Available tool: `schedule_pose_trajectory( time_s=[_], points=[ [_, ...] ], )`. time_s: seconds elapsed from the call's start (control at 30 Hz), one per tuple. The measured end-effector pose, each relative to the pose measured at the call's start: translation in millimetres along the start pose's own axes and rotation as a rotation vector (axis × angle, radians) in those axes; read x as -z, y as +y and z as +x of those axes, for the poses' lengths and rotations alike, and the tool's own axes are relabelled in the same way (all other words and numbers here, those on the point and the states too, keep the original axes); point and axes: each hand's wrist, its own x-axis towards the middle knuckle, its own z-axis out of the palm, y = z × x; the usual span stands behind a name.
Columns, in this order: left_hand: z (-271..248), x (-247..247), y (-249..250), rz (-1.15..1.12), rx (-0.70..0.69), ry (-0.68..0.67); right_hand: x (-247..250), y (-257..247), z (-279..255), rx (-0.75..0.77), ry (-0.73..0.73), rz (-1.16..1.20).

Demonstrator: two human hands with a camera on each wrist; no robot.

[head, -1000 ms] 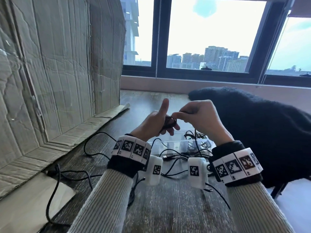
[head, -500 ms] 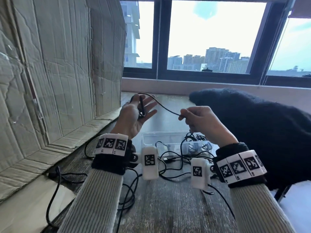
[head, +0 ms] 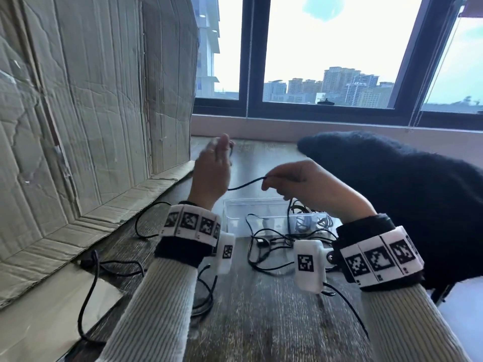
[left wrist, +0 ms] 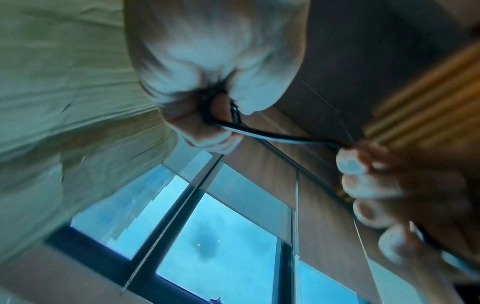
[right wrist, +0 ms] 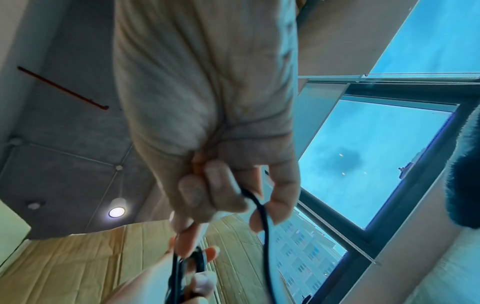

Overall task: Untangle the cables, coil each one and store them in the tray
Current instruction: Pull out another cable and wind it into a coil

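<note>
9 o'clock: cardboard wall (head: 91,113) closes that side, its flap on the table (head: 261,322) | 3 o'clock: dark fuzzy garment (head: 392,192) blocks the right | 12 o'clock: bare tabletop runs to the window sill (head: 287,128) | centre: tray (head: 232,218) ringed by loose cables (head: 264,257) | 6 o'clock: bare wood between the sleeves

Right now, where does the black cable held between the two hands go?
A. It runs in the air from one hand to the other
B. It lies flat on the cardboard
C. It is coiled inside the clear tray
A: the black cable spans the air between the left hand and the right hand, above the table.
</note>
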Motion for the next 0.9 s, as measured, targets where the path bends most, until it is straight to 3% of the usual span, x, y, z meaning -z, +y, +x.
schedule_pose_trajectory(
  time_s=[0.07,0.13,0.23,0.33,0.4,0.57,0.73,0.8,0.9],
  points=[
    [-4,-5,2,0.212,-0.05,-0.161,-2,0,3,0.08,0.089,-0.01],
    [-8,-10,6,0.234,-0.017,-0.297,-5,0,7,0.148,0.18,-0.023],
    [-16,-18,14,-0.068,0.116,-0.406,-6,8,14,0.172,0.361,0.025],
    [-21,-20,26,-0.259,0.249,-0.51,-2,25,19,0.056,0.51,0.047],
    [-22,-19,29,-0.322,0.288,-0.613,2,33,18,0.002,0.516,0.083],
    [-20,-7,24,-0.552,0.385,-0.823,4,33,14,-0.058,0.375,0.259],
    [-19,0,23,-0.715,0.442,-0.753,-5,32,16,-0.088,0.269,0.261],
    [-17,0,25,-0.832,0.504,-0.613,-4,35,16,-0.145,0.239,0.222],
    [-10,-1,23,-1.112,0.663,-0.288,-1,42,16,-0.191,0.219,0.125]
  ],
)
